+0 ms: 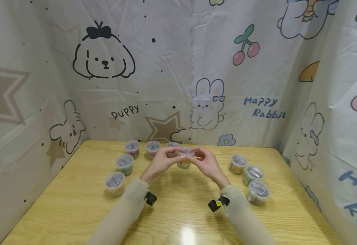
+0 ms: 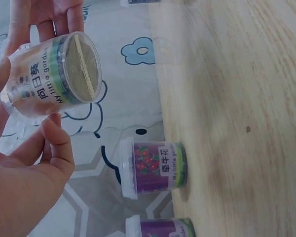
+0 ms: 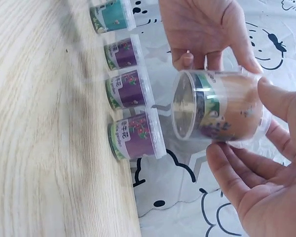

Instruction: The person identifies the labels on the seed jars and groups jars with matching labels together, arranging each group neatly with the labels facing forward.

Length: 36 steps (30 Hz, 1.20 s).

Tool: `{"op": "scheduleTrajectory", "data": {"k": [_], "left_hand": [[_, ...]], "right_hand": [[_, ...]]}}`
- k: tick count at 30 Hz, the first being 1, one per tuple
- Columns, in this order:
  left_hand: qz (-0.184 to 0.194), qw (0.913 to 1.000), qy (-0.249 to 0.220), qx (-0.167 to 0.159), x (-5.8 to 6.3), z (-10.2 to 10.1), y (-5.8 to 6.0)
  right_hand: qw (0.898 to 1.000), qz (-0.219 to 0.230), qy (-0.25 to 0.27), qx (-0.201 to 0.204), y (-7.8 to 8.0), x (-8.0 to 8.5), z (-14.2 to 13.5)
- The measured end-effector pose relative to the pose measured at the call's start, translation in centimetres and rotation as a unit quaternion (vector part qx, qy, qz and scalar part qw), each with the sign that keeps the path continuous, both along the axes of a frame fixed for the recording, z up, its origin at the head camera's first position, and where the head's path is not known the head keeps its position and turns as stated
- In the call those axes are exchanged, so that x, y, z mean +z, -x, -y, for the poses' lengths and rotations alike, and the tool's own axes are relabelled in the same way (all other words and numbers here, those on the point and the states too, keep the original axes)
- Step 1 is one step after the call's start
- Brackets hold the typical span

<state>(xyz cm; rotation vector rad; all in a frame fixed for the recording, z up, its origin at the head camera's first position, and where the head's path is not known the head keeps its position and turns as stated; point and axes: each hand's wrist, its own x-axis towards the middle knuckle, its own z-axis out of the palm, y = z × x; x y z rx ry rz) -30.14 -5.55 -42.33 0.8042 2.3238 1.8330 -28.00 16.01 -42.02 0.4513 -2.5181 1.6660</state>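
Note:
A clear plastic cup (image 1: 184,164) with an orange label reading "My little garden" is held up off the table between both hands. My left hand (image 1: 162,159) grips one side of it near the lidded end, thumb and fingers at the rim. Across from it, my right hand (image 1: 208,164) grips the other side in the same way. The left wrist view shows the bottom of the cup (image 2: 54,74), with brownish contents and a pale strip across it. Exactly how the lid sits is partly hidden by the fingers.
Several lidded cups stand at the left and back of the wooden table (image 1: 178,211), among them a purple-labelled cup (image 2: 155,167) and a teal-labelled cup (image 3: 111,17). Three more, including a front cup (image 1: 259,192), stand at right. A printed curtain (image 1: 166,68) encloses the table.

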Motion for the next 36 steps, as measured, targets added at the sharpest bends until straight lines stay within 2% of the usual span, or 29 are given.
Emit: {"op": "scheduleTrajectory", "data": {"k": [7, 11, 14, 18, 25, 30, 36], "left_hand": [[0.014, 0.9994, 0.015, -0.027, 0.6, 0.4, -0.2], [0.017, 0.9989, 0.01, -0.042, 0.3, 0.5, 0.0], [0.013, 0.9991, 0.003, -0.041, -0.2, 0.5, 0.2], [0.01, 0.9997, -0.015, -0.016, -0.4, 0.3, 0.2], [-0.033, 0.9989, -0.011, 0.032, -0.3, -0.2, 0.1], [-0.023, 0.9989, -0.003, 0.041, 0.0, -0.2, -0.1], [-0.007, 0.9988, -0.002, 0.048, 0.3, 0.1, -0.3]], "right_hand": [[0.999, 0.009, 0.005, 0.032, 0.8, -0.2, -0.9], [0.997, 0.026, 0.018, 0.071, 0.9, -0.2, -1.3], [0.995, 0.04, 0.021, 0.085, 0.9, -0.2, -1.3], [0.997, 0.039, 0.01, 0.068, 0.8, -0.2, -1.0], [1.0, 0.008, 0.002, 0.024, 0.6, 0.0, -0.3], [1.0, -0.004, 0.007, -0.004, 0.6, 0.1, 0.2], [1.0, -0.015, 0.02, -0.001, 0.3, 0.4, 0.8]]}}
